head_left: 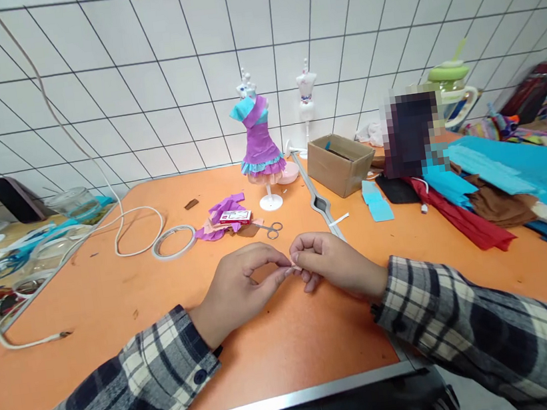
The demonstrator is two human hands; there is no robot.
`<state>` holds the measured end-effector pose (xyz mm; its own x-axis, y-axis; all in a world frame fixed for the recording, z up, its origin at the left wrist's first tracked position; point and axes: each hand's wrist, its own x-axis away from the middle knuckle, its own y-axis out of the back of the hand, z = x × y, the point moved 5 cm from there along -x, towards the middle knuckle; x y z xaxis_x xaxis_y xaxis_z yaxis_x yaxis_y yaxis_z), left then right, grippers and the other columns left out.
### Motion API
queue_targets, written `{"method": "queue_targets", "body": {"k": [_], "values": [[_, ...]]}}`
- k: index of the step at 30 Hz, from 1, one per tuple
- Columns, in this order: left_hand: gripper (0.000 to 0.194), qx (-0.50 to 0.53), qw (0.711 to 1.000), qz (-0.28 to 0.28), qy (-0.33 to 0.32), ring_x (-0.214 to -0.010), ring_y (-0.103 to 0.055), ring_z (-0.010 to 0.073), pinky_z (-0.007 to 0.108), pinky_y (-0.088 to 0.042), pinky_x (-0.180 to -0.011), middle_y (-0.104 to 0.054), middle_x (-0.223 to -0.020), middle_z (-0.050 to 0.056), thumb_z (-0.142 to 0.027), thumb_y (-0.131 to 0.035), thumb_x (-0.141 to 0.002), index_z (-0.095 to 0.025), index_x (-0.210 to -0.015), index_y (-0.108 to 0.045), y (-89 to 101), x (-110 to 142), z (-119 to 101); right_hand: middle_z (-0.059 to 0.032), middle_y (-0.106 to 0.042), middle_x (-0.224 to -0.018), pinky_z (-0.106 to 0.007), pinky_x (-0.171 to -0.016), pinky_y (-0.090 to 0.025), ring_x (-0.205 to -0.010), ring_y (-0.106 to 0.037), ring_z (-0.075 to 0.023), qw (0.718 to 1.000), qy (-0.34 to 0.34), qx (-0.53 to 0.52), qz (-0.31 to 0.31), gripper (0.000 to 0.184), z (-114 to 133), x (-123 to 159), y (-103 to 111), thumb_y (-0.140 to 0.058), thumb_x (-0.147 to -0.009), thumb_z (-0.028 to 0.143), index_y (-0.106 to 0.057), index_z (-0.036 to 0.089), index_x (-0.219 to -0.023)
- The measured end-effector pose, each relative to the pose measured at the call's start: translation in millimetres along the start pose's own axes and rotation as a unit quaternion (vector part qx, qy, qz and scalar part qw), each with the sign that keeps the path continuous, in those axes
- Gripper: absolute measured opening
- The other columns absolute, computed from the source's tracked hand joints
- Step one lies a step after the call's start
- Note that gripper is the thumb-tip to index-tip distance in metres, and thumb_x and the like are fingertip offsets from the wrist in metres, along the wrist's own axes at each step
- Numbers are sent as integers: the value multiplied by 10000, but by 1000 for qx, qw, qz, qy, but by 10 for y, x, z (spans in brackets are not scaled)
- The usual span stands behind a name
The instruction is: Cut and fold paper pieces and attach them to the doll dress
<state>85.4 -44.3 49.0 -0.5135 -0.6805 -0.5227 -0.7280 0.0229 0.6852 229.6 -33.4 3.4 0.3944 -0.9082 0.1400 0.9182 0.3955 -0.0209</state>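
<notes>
The dress form in the purple and turquoise dress point(260, 136) stands toward the back of the orange surface point(120, 339), near the tiled wall point(165, 111). In front of that dress form, nearer the person, the left hand point(245, 277) and right hand point(336, 260) meet above the surface, a small pale piece point(296, 266) between them. The left hand's thumb and index finger are clamped on it at their tips; the right hand's thumb and curled index finger pinch it too, though it is too small to make out what it is. Just before the dress form's base lie scissors point(273, 232), and to its left are purple fabric scraps point(227, 204) with a small red and white box point(235, 217) on them. Farther left of it are a ring-shaped roll point(155, 251) and a white cable point(131, 253). To its right stand a bare dress form point(305, 86) and an open cardboard box point(332, 173), with light blue pieces point(378, 203) beyond and, farther right still, red cloth point(478, 225), brown cloth point(500, 203) and a broad blue cloth point(524, 155)
</notes>
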Motion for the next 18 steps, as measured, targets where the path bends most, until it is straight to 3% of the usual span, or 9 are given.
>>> {"method": "queue_targets", "body": {"k": [18], "values": [[63, -3, 999, 1, -51, -725, -685, 107, 196, -518, -683, -742, -794, -4, -159, -668, -832, -202, -861, -702, 19, 19, -23, 21, -545, -673, -187, -470, -537, -527, -486, -60, 995, -50, -89, 25, 129, 9, 27, -49, -633, -712, 268, -564, 160, -726]]}}
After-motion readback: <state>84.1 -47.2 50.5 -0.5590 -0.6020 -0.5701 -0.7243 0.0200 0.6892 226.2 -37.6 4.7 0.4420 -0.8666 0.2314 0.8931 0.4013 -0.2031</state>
